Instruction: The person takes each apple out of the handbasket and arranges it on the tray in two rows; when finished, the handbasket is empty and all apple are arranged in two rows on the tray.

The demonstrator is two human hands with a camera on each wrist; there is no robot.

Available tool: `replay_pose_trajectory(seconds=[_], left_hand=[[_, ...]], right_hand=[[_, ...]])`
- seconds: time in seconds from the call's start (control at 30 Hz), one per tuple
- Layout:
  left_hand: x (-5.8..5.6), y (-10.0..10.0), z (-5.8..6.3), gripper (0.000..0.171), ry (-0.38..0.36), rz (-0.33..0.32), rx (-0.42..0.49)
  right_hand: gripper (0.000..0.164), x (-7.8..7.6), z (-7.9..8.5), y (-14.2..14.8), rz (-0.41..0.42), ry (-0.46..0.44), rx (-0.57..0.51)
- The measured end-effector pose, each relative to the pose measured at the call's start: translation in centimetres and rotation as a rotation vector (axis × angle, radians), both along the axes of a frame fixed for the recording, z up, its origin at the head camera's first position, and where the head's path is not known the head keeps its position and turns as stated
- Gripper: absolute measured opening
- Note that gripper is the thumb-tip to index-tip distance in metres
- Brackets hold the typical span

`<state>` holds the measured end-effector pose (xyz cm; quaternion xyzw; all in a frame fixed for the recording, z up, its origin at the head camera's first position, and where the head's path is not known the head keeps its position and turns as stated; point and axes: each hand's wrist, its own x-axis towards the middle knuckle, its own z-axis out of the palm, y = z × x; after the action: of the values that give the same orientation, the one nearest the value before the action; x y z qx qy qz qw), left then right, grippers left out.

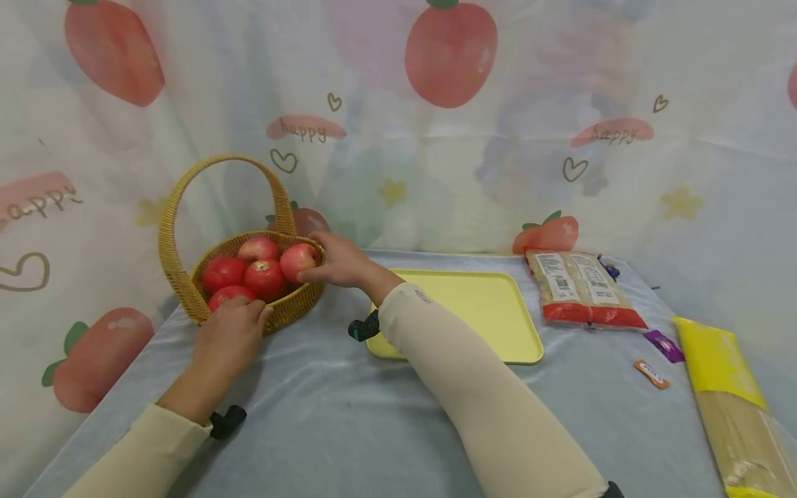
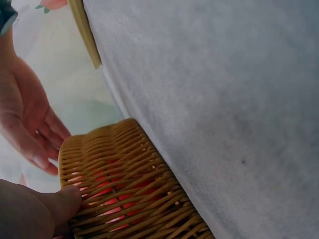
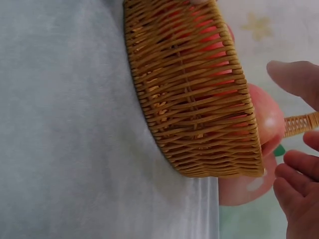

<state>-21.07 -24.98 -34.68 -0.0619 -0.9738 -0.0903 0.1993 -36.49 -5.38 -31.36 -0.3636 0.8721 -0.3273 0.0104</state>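
Note:
A woven basket with a tall arched handle stands at the left of the table, holding several red apples. My left hand grips its near rim. In the left wrist view the thumb presses on the outside of the weave, while the fingers are hidden behind the rim. My right hand is at the basket's right side, thumb and fingers spread about the rightmost apple. The right wrist view shows a gap between that hand and the apple.
Right of the basket lies a yellow tray, partly behind my right forearm. Farther right are a red-bottomed food bag, a purple wrapped sweet, an orange wrapped sweet and a long yellow packet. A printed curtain hangs behind.

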Motion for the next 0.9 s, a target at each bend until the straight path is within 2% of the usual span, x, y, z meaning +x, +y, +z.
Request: replay_pose_trajectory(seconds=[0.2,0.37,0.53,0.77,0.9], left_hand=[[0.1,0.0,-0.2,0.018,0.028,-0.005,-0.006],[0.1,0.0,-0.3,0.018,0.051,-0.018,-0.018],[0.0,0.0,-0.4,0.018,0.056,-0.030,-0.026],[0.1,0.0,-0.4,0.017,0.024,-0.011,-0.019],[-0.1,0.0,-0.2,0.016,0.077,-0.029,-0.020]], right_hand=[[0.084,-0.9,-0.2,-1.4,-0.024,-0.028,0.028],[0.083,-1.6,-0.6,-2.7,-0.023,0.026,0.098],[0.077,-1.6,-0.5,-3.7,-0.013,0.049,0.156],[0.076,-1.9,-0.6,-5.1,-0.064,0.081,0.301],[0.081,-2.2,0.0,-5.8,-0.101,0.135,0.405]])
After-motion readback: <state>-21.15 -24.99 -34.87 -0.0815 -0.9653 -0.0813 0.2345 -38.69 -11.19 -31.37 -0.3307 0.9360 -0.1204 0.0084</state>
